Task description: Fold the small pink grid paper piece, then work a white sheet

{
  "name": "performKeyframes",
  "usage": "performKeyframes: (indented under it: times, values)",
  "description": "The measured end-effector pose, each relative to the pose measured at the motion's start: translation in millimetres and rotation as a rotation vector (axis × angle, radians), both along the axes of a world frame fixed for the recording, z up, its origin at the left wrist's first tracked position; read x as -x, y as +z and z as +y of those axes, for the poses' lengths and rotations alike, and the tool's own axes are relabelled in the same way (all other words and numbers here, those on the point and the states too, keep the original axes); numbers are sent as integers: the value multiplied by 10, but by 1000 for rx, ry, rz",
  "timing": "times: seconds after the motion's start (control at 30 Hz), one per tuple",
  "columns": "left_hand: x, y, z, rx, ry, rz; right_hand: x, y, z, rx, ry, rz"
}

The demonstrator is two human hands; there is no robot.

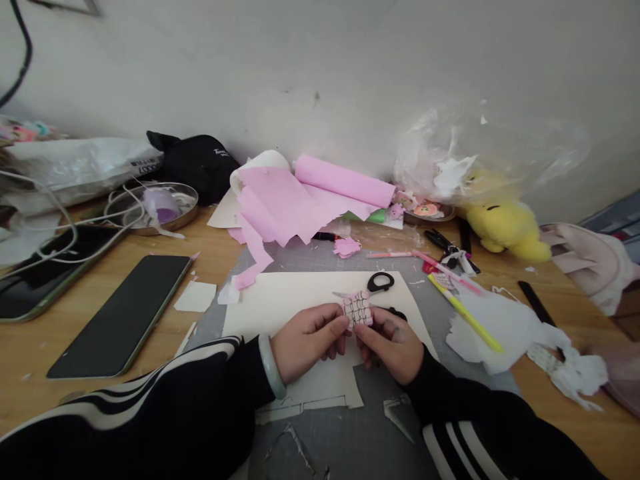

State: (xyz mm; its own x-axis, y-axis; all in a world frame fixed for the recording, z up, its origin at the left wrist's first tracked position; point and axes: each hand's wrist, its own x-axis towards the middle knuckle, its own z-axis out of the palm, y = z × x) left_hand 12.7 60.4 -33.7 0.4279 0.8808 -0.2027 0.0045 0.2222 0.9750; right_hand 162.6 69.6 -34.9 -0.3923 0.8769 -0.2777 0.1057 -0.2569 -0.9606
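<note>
My left hand (309, 339) and my right hand (394, 343) meet over a cream paper sheet (295, 300) on a grey cutting mat (350, 433). Together their fingertips pinch a small pink paper piece (358, 309) marked with black lines. Black-handled scissors (381, 283) lie on the sheet just behind it, partly hidden by my right hand. A pale bangle (271, 367) sits on my left wrist, and both sleeves are black with white stripes.
Pink paper rolls (320, 190) lie behind the mat. Two phones (125, 313) and a metal bowl (150, 207) are on the left. On the right are a yellow pen (465, 313), pliers (450, 250), white scraps (505, 327) and a yellow plush toy (505, 223).
</note>
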Motion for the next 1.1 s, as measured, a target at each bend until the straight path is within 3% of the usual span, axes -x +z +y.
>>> performKeyframes:
  times: [1.1]
  values:
    - [21, 12, 6, 16, -42, -79, 2, -4, 7, 21, 7, 21]
